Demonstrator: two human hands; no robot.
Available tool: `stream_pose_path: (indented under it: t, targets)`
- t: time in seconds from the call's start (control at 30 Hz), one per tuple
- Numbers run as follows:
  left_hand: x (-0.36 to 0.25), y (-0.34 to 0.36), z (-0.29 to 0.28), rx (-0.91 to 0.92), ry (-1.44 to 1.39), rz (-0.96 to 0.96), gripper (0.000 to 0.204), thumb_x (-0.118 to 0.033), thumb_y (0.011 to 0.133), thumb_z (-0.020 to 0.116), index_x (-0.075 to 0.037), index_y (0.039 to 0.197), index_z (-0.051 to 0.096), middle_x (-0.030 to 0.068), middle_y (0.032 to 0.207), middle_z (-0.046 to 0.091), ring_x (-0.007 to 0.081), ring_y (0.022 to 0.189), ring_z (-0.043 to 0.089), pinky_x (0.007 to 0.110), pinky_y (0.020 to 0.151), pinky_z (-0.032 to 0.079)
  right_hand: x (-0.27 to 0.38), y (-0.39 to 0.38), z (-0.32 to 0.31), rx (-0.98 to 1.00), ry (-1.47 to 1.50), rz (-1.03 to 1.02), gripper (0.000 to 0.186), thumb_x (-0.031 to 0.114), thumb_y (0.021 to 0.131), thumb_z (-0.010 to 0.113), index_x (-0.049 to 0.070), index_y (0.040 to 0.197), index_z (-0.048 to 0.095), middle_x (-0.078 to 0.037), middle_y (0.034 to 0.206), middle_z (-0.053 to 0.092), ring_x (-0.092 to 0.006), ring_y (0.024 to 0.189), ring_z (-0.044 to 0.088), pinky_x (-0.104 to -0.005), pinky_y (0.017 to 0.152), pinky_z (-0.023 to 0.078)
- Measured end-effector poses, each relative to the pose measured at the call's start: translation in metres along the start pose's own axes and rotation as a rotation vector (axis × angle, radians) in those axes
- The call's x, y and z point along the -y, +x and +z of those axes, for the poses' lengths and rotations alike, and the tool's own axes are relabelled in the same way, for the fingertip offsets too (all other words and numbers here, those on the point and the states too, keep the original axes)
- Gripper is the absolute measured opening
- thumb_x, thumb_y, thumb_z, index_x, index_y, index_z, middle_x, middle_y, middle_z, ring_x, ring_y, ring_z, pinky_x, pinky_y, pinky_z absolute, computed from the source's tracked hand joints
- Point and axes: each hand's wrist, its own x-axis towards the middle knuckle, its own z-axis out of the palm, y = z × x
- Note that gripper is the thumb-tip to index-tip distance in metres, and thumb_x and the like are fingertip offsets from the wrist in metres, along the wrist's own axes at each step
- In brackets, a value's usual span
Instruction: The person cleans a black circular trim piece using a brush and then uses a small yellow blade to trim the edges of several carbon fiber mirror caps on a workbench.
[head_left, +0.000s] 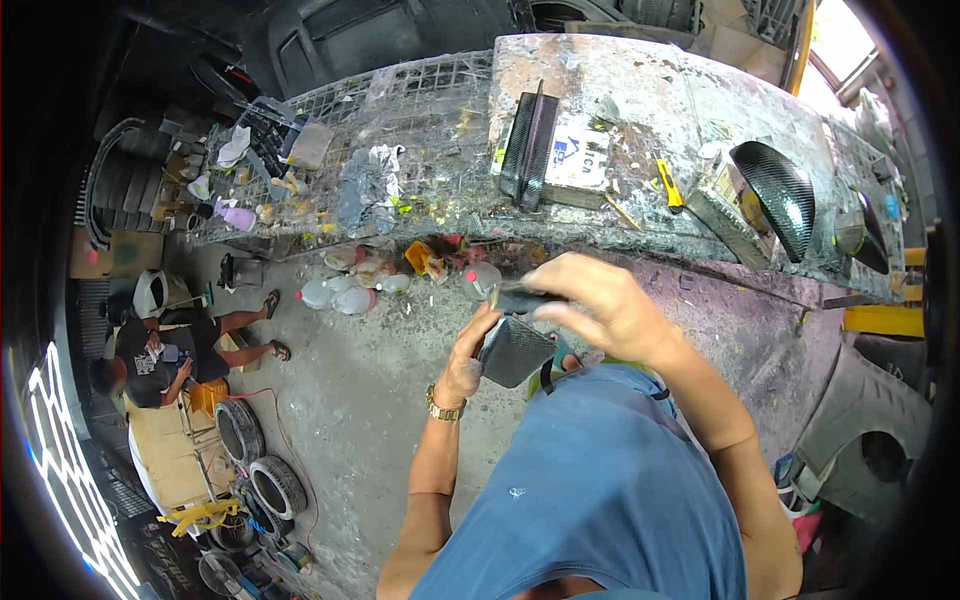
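My left hand grips a small dark carbon-weave part, held in front of my body above the concrete floor. My right hand is closed on a thin dark tool whose end rests on the top edge of that part. A gold bracelet sits on my left wrist. Ahead stands a paint-stained workbench.
On the bench lie a black ribbed part, a yellow knife and a carbon-weave mirror cover. Wire mesh holds clutter at left. Plastic bottles lie on the floor. A person sits at left near tyres.
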Motion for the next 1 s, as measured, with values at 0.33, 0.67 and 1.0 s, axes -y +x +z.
stream_pose_path:
  t: [0.33, 0.67, 1.0]
  targets:
    - [-0.017, 0.004, 0.001, -0.048, -0.379, -0.214, 0.119, -0.090, 0.068, 0.041, 0.008, 0.137, 0.038, 0.0211, 0.128, 0.053, 0.0297, 0.117, 0.054, 0.043, 0.100, 0.043, -0.028, 0.025, 0.009, 0.009, 0.115, 0.019, 0.031, 0.020, 0.089, 0.064, 0.002, 0.113, 0.058, -0.015, 0.102, 0.064, -0.0284, 0.088, 0.064, -0.0359, 0.076, 0.050]
    - [-0.026, 0.011, -0.008, -0.153, -0.727, -0.245, 0.122, -0.091, 0.063, 0.045, 0.002, 0.141, 0.033, 0.0229, 0.127, 0.052, 0.0342, 0.110, 0.059, 0.050, 0.092, 0.051, -0.041, 0.048, 0.017, 0.186, 0.319, 0.096, 0.028, 0.017, 0.088, 0.065, 0.003, 0.111, 0.059, -0.011, 0.096, 0.066, -0.0194, 0.082, 0.063, -0.0322, 0.073, 0.048]
    - [-0.019, 0.018, -0.009, -0.212, -1.162, -0.156, 0.116, -0.088, 0.065, 0.049, -0.004, 0.143, 0.033, 0.0247, 0.125, 0.051, 0.0394, 0.109, 0.057, 0.060, 0.087, 0.051, -0.104, -0.030, -0.009, 0.018, 0.761, 0.758, 0.034, 0.014, 0.088, 0.066, 0.005, 0.119, 0.055, -0.003, 0.096, 0.063, -0.0114, 0.075, 0.063, -0.0235, 0.056, 0.049]
